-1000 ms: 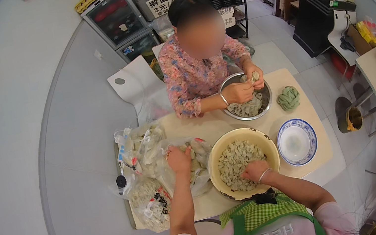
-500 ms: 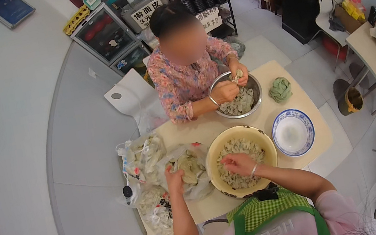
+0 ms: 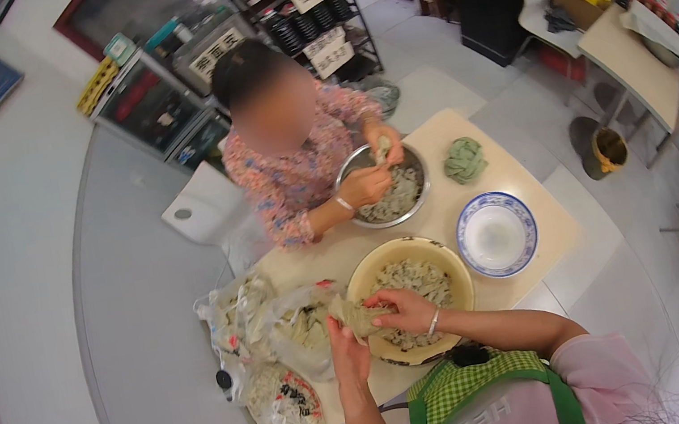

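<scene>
Over the left side of a yellow enamel basin, both my hands have hold of a soft, pale grey-green clump that looks like oyster mushroom. My left hand supports its near-left end, fingers pointing up. The right hand, wearing a bracelet, grips the other end with bent fingers. Torn pale pieces fill the basin's bottom. Left of it lies an opened clear plastic bag with more clumps. Across the table a person's hands pinch a similar piece above a steel bowl of torn bits.
Further bags crowd the table's left end. On the right stand a blue-and-white bowl and a bundled green cloth. A white chair is beside the other person. A bin stands on the floor at right.
My left hand has left the bag and moved right with the clump. The right hand has risen from the torn pieces and taken hold of it too. The whole view has shifted.
</scene>
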### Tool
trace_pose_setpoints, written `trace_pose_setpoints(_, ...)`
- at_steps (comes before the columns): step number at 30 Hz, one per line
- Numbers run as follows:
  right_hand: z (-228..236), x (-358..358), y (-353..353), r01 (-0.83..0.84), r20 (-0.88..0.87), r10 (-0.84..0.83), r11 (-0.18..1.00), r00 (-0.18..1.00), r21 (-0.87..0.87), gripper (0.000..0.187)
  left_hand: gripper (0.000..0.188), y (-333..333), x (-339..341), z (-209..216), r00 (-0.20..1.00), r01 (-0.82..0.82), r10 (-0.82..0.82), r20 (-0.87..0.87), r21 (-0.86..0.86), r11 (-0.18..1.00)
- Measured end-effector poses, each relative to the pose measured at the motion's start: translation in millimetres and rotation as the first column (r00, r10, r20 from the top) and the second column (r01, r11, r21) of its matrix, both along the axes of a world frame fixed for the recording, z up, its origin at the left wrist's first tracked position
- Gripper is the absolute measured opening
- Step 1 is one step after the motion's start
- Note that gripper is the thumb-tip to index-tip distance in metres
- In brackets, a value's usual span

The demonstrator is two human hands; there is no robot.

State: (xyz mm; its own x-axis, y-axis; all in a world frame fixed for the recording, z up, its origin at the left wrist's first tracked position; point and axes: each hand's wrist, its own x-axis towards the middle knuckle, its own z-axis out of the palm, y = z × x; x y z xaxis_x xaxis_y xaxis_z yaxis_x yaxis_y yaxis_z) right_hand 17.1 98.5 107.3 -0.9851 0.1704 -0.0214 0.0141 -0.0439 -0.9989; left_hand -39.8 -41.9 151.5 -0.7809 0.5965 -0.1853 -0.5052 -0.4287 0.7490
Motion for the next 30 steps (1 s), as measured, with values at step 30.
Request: trace_pose_setpoints(30,12.0,79.3,170.5,0.219,0.086,-0.378,0.325,0.922,-0.920,0.027,0.016,257.2,126.4,14.9,0.138,-0.304,-0.276,-0.951,-0.306,0.902)
